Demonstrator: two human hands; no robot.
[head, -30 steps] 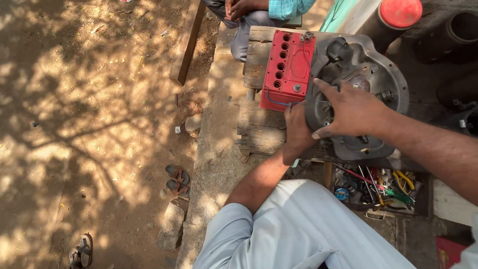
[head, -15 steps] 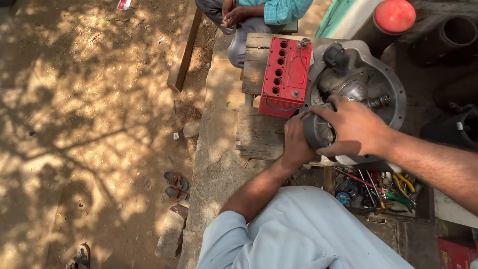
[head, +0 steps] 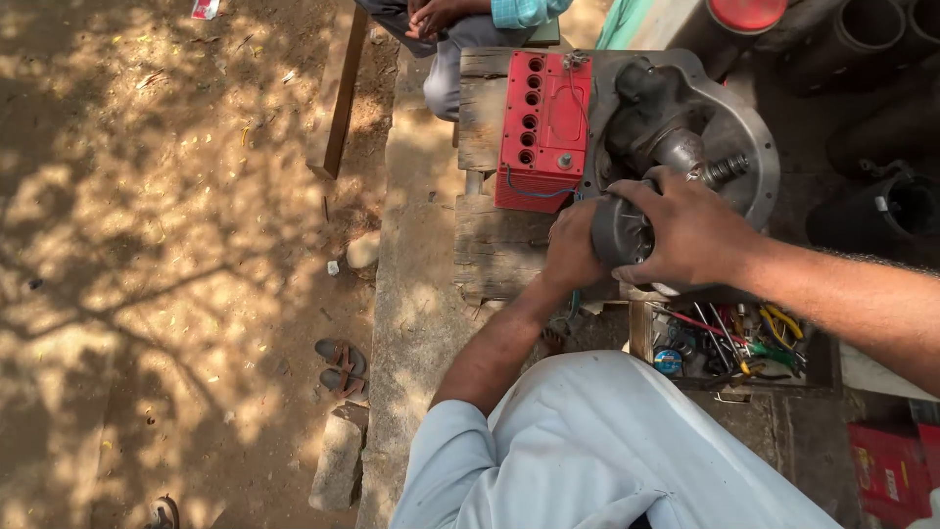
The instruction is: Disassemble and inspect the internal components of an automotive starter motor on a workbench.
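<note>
Head view: left hand (head: 573,250) and right hand (head: 690,230) grip a round metal part (head: 619,233), steadying it over the tabletop (head: 494,250) beside a red battery (head: 544,127).

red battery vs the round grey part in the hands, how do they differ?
The red battery is a rectangular box; the round grey part is a drum-like cylinder. The battery lies untouched on the wooden bench; the grey part is gripped between the left hand and right hand. The battery is bright red with a row of holes; the grey part is dull metal. Both sit beside the large metal housing.
</note>
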